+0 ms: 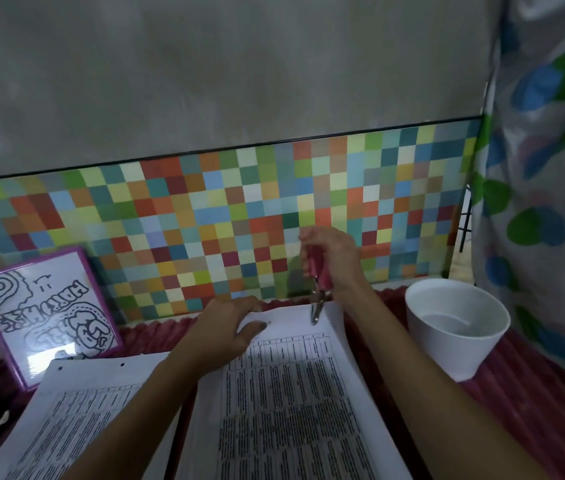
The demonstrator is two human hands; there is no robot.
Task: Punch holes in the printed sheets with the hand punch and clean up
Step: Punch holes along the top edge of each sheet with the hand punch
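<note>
Printed sheets (291,403) under flat left hand (227,327); right hand (334,258) grips hand punch (319,282) at top edge

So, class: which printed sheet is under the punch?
The right-hand sheet: left hand presses it, pink punch at its top edge. The left-hand sheet already has holes.

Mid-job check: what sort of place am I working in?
Likely a home desk nook: a colourful checkered wall panel, a patterned curtain at right, and a propped-up purple-framed drawing.

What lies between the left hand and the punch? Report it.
Head view: only the bare top margin of the printed sheet, with one small dark dot by the left hand; the right hand grips the punch.
</note>
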